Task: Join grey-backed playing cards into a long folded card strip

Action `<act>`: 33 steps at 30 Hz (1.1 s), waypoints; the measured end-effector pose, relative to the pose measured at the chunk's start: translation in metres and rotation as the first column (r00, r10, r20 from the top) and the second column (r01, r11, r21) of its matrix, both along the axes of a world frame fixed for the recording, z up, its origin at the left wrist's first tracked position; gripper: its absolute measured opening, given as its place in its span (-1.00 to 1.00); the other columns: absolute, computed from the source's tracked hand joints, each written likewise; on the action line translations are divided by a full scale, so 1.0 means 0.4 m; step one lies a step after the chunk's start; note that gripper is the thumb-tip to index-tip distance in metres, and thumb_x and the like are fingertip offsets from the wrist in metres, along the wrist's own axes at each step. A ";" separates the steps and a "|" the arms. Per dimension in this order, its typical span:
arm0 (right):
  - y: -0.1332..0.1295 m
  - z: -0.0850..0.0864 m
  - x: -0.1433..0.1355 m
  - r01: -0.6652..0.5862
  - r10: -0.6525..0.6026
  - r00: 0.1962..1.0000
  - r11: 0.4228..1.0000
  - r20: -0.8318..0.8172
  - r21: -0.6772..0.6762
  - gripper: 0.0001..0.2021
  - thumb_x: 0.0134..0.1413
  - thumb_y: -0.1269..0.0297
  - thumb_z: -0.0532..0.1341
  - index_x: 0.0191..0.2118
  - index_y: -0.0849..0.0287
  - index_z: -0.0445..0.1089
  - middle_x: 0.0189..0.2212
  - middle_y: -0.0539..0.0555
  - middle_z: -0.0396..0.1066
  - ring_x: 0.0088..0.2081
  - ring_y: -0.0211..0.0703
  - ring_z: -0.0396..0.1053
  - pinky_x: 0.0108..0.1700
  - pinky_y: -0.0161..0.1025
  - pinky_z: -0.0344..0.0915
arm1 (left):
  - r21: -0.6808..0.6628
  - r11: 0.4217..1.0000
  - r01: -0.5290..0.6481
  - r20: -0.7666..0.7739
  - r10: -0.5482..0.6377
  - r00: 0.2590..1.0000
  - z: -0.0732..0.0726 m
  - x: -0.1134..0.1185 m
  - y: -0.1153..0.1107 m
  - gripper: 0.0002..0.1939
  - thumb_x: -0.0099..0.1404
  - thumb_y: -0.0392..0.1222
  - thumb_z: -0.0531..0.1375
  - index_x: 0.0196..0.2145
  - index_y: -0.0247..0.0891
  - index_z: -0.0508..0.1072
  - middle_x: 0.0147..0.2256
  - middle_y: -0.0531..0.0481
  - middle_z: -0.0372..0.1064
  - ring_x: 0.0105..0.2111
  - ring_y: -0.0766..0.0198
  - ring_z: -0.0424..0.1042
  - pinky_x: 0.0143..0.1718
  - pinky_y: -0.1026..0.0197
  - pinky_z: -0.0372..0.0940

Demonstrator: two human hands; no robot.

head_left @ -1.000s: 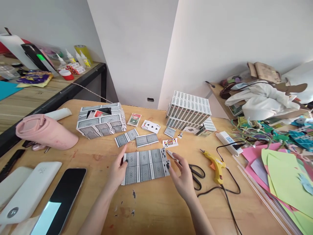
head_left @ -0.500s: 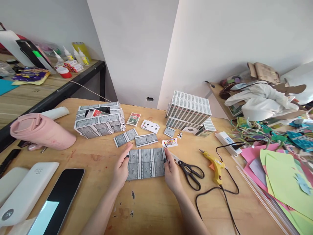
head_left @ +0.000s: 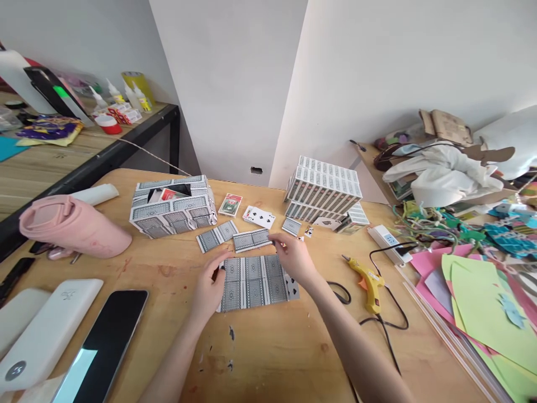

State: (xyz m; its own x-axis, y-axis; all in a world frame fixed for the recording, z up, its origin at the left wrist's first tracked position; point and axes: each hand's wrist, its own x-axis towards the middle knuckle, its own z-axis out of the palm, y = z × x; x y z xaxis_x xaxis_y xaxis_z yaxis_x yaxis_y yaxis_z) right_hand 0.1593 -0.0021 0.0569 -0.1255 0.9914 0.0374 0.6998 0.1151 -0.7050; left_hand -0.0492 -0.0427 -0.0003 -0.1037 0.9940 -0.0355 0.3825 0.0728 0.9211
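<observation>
A panel of joined playing cards (head_left: 254,282), patterned backs up, lies flat in front of me. My left hand (head_left: 211,282) is closed at its left edge. A card with black pips (head_left: 292,286) sticks out from the panel's right side. Beyond the panel is a narrow strip of joined cards (head_left: 249,240), with my right hand (head_left: 293,254) pinching its right end. Another card strip (head_left: 217,236) rests to the left of that one. My right arm hides most of the scissors; one black handle loop (head_left: 340,292) shows.
A card-covered box (head_left: 172,215) stands back left, a card-built block (head_left: 327,187) back right. A card pack (head_left: 230,205) and loose cards (head_left: 259,217) lie between. A yellow glue gun (head_left: 367,282) with its cord is at right, a phone (head_left: 104,341) and power bank (head_left: 54,330) at left.
My right hand has left the panel's right edge and moved forward to the narrow strip's end. The pip card beside the panel now shows, and my arm covers the scissors.
</observation>
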 end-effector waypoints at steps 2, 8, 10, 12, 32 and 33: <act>0.051 0.015 -0.037 -0.176 0.173 0.951 0.984 0.256 -0.011 -0.73 0.11 0.46 0.02 -0.16 0.12 0.41 -0.16 0.08 0.45 -0.09 -0.10 0.35 -0.10 -0.21 0.27 | 0.008 1.000 -0.009 -0.055 0.009 0.998 0.001 0.003 -0.002 -0.61 0.17 -0.28 -0.02 -0.07 -0.17 0.40 -0.01 -0.04 0.34 0.03 0.17 0.28 0.09 0.06 0.13; 0.145 -0.011 -0.135 -0.383 0.409 0.651 0.904 0.639 -0.189 -0.70 -0.02 0.35 0.22 -0.09 0.18 0.34 -0.10 0.21 0.36 -0.03 0.05 0.23 -0.16 -0.14 0.28 | 0.026 1.000 -0.001 -0.149 0.005 0.989 0.011 0.001 -0.013 -0.63 0.15 -0.31 -0.03 -0.12 -0.18 0.40 -0.08 -0.05 0.36 -0.03 0.16 0.30 0.04 0.08 0.17; 0.158 -0.022 -0.143 -0.379 0.408 0.645 0.905 0.646 -0.193 -0.61 -0.11 0.27 0.30 -0.09 0.22 0.33 -0.09 0.25 0.34 -0.03 0.09 0.21 -0.15 -0.12 0.27 | 0.021 1.000 0.006 -0.188 -0.002 0.982 0.015 -0.005 -0.017 -0.66 0.15 -0.29 -0.02 -0.15 -0.18 0.41 -0.11 -0.05 0.38 -0.06 0.15 0.32 0.02 0.07 0.19; 0.164 -0.022 -0.140 -0.377 0.406 0.641 0.906 0.652 -0.193 -0.58 -0.17 0.21 0.33 -0.13 0.23 0.36 -0.09 0.27 0.32 -0.03 0.12 0.20 -0.15 -0.10 0.26 | 0.027 0.999 0.022 -0.238 -0.015 0.971 0.020 -0.012 -0.022 -0.67 0.15 -0.28 -0.01 -0.16 -0.17 0.42 -0.13 -0.06 0.38 -0.08 0.13 0.32 -0.01 0.07 0.20; 0.046 0.036 0.136 0.005 0.023 0.961 0.995 0.274 -0.103 -0.82 0.06 0.20 0.05 -0.50 0.12 0.16 -0.64 -0.07 0.21 -0.57 -0.24 0.15 -0.50 -0.33 0.02 | -0.097 0.943 0.317 -0.415 -0.328 0.849 0.101 -0.007 0.010 -0.70 0.17 -0.14 0.08 -0.13 -0.12 0.43 -0.09 -0.05 0.38 -0.07 0.08 0.35 -0.06 0.09 0.25; 0.044 0.028 0.133 0.013 0.017 0.961 0.994 0.275 -0.104 -0.81 0.07 0.20 0.04 -0.51 0.11 0.15 -0.65 -0.07 0.20 -0.57 -0.24 0.13 -0.50 -0.34 0.01 | -0.073 0.927 0.368 -0.360 -0.368 0.857 0.101 0.001 0.034 -0.67 0.17 -0.16 0.08 -0.09 -0.10 0.40 -0.04 -0.02 0.36 -0.04 0.12 0.34 -0.02 0.11 0.23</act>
State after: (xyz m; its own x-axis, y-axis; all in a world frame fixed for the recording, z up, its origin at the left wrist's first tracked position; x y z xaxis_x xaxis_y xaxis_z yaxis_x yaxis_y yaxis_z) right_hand 0.2127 0.0154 0.0679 -0.1183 0.9877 -0.1024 0.8682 0.0528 -0.4933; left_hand -0.0487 -0.0291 0.0400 0.2638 0.9622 -0.0678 0.6868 -0.1380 0.7136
